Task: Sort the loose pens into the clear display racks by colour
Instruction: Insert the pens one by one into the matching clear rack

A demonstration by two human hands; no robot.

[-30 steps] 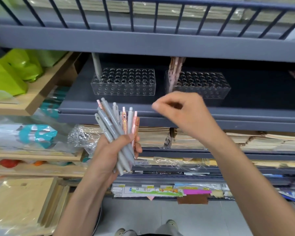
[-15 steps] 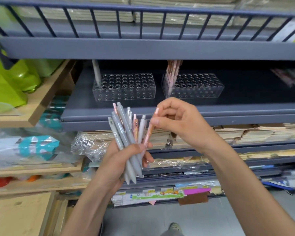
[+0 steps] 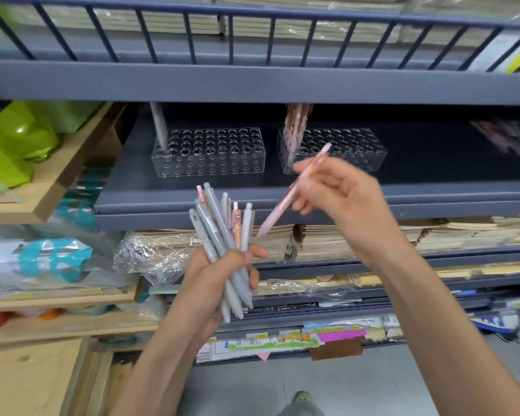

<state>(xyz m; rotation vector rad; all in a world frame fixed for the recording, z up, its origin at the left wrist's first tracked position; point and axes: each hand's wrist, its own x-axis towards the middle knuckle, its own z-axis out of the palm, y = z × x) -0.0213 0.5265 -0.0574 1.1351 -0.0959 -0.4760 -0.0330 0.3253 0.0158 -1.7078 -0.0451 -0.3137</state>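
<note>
There, the right grip (image 3: 342,196) was clamped on a single pink pen (image 3: 285,202), pinched between thumb and fingertips along its upper half. The pen slanted through the air, one end raised in front of the right rack (image 3: 368,159) and its narrow end pointing down and left; it was blurred, and it touched neither rack. Just beside that lower end, the left grip (image 3: 219,283) was wrapped round a bundle of pens (image 3: 219,232), the fingers curled across the barrels. The bundle stood roughly upright and fanned a little, mostly grey with a few pink ones among them, button ends up and tips poking out below the palm.

Beyond both, two clear racks sat side by side, a little apart, on a dark grey shelf (image 3: 177,196). The left rack (image 3: 210,169) held one grey pen (image 3: 159,124) leaning in a hole at its back left corner. The right rack held a cluster of pink pens (image 3: 294,127) at its left end, their tops hidden behind the shelf above.

Under that shelf lay stacks of notebooks (image 3: 327,238), some in clear wrap. To the left stood a wooden shelf (image 3: 57,181) with bright green bags (image 3: 18,139) on it. Grey floor (image 3: 357,382) showed at the bottom, with the toe of a shoe (image 3: 302,396).
</note>
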